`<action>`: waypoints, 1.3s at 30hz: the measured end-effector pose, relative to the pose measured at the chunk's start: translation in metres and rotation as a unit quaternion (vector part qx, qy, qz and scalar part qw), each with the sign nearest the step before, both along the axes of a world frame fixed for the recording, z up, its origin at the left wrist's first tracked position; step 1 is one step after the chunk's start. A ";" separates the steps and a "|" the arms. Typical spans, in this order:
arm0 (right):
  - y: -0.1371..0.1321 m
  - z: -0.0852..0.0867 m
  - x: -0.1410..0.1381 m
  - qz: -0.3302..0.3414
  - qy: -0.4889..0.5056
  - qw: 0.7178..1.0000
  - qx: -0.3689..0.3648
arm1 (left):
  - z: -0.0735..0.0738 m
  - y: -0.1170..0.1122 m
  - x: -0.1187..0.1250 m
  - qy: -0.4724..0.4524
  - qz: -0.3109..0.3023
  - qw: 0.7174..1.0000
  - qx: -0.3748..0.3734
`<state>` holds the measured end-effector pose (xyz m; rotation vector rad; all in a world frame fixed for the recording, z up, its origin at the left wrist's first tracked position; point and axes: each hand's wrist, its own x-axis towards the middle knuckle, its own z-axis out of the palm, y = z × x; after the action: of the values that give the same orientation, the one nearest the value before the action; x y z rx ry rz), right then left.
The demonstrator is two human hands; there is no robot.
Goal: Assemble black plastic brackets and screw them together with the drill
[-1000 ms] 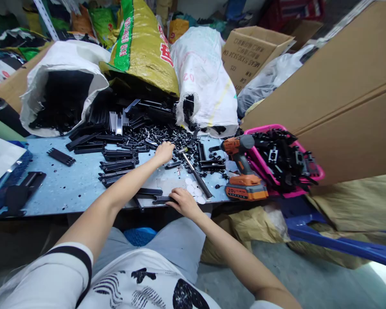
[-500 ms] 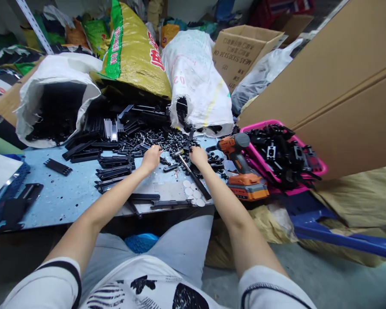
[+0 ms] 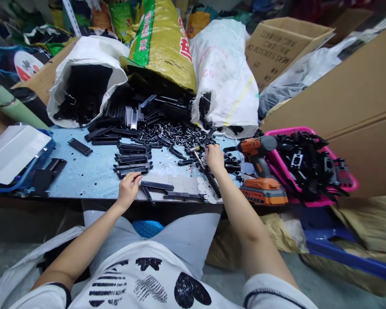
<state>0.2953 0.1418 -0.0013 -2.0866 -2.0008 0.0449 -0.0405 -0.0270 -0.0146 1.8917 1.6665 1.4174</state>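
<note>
My left hand point(image 3: 128, 189) is at the table's front edge with its fingertips pinched. It is beside the left end of a long black plastic bar point(image 3: 157, 185); something tiny may be between the fingers, too small to name. My right hand point(image 3: 215, 158) has its fingers curled down at the near edge of a heap of small black parts and metal pins point(image 3: 180, 136), and what it holds is hidden. Just left of that hand lies a hammer point(image 3: 209, 174), its head toward the heap. Black assembled pieces point(image 3: 133, 158) are stacked in rows nearer the left hand.
An orange cordless drill point(image 3: 260, 169) stands at the right, beside a pink basket point(image 3: 352, 184) of black parts. White round discs point(image 3: 203, 189) lie by the hammer handle. At the back are an open white sack point(image 3: 59, 81), a yellow sack point(image 3: 167, 47) and another white sack point(image 3: 225, 73).
My left hand has moved from the parts heap back toward me and left, to the bar at the front edge. My right hand stays by the heap. The view has shifted left.
</note>
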 end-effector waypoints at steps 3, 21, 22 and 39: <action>-0.027 0.016 -0.017 0.079 0.146 0.984 0.064 | 0.002 -0.002 0.000 0.032 -0.030 0.999 0.027; -0.135 0.016 -0.079 0.401 0.124 0.908 0.018 | -0.005 -0.011 0.005 0.105 -0.044 0.993 0.043; -0.136 0.017 -0.079 0.404 0.117 0.907 0.022 | -0.006 -0.011 0.003 0.140 -0.048 0.988 0.048; -0.133 0.018 -0.074 0.478 -0.026 0.872 0.102 | -0.008 -0.010 -0.005 0.330 -0.072 0.937 0.090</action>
<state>0.2216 0.0085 0.0170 -0.8133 -2.7067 -0.0455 -0.0455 -0.0373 -0.0223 2.7482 1.6273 0.9528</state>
